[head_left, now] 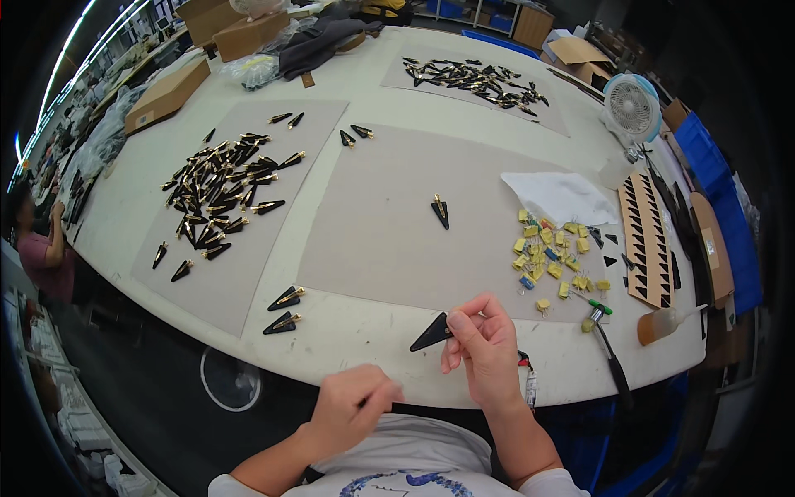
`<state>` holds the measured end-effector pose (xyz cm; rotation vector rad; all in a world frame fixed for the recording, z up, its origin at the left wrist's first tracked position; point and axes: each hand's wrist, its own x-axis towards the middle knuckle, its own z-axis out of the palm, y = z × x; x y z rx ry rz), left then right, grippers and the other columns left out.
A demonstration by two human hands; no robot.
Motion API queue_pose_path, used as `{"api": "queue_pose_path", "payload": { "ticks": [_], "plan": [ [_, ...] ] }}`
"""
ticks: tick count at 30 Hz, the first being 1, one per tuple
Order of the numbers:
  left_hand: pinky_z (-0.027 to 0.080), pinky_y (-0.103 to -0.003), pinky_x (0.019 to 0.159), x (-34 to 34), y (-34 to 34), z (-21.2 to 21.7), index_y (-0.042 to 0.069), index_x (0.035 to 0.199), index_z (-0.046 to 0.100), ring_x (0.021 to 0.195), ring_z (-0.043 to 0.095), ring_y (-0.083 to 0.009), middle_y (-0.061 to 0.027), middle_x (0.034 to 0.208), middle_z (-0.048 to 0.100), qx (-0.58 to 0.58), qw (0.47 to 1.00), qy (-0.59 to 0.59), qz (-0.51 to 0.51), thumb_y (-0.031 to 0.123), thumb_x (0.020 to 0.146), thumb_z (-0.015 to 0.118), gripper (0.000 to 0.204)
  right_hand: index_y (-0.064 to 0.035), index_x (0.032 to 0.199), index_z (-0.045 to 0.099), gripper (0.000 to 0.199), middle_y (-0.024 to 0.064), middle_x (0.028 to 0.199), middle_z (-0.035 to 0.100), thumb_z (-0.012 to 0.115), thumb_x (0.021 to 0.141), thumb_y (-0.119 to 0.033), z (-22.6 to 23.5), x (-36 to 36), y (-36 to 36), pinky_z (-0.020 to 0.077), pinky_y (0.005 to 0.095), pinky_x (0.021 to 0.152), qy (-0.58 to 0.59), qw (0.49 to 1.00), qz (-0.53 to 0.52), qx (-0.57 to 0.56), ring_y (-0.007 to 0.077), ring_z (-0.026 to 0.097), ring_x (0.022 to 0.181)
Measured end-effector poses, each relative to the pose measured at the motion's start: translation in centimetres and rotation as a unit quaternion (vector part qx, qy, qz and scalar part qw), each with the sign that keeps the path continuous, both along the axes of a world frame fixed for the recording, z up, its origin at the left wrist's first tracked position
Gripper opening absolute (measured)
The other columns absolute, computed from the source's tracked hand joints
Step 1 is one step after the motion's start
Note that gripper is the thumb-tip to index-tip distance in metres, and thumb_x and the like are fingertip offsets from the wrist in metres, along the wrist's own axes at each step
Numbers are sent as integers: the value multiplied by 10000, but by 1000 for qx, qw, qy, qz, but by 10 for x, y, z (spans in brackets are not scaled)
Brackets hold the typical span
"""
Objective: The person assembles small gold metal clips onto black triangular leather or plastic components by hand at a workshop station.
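R hand (pixel 484 348) pinches black triangular piece (pixel 431 333) at wide end, tip pointing left-down toward L hand (pixel 354 407), fingers curled closed near table edge (pixel 348 377), contents not visible.

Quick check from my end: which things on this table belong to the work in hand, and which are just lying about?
In the work:
- black triangle piece, pinched in the right hand
- left hand, closed near the table edge
- two finished triangles
- pile of black-and-gold triangles
- yellow clips

Lying about:
- small white fan
- cardboard boxes
- white cloth
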<state>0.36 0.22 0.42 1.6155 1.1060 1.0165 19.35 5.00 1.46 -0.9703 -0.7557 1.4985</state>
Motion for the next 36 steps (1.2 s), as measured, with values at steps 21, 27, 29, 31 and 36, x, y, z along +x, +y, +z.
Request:
{"api": "queue_pose_path", "payload": {
  "ticks": [21,27,29,31,36],
  "plan": [
    [393,-234,519,-58,-15,-3,-2,868,659,549,498,-62,-22,623,586,-250,940,4,-231,174,1007,498,276,-46,905,540,132,-5,674,550,641,945,-120,4,32,11,431,232,487,8,999,22,-21,73,513,519],
    [498,-284,808,-27,11,8,-40,1136,660,903,629,-144,-92,984,686,-255,950,-127,-126,193,1037,440,335,-53,895,544,158,7,766,596,681,918,-128,2,21,8,432,214,531,5,991,126,-36,55,528,585],
    [501,-288,816,0,16,13,-61,1179,616,913,638,-143,-98,996,684,-201,968,-149,-13,128,1013,501,277,-57,896,548,195,1,779,599,720,894,-150,6,16,6,418,197,542,-73,982,169,-27,37,517,616],
    [504,-286,810,9,17,5,-56,1157,619,901,641,-141,-99,989,684,-188,969,-160,-28,82,981,550,234,-58,892,547,204,-2,776,598,725,891,-158,3,13,4,417,193,546,-85,976,198,-15,35,515,619],
    [529,-274,756,20,16,-7,-45,1034,622,849,654,-143,-109,945,686,-221,940,-257,31,1,910,644,133,-14,1094,620,161,-13,790,590,617,950,-86,-4,5,-1,459,207,608,-83,989,122,-4,51,544,675]
  ]
}}
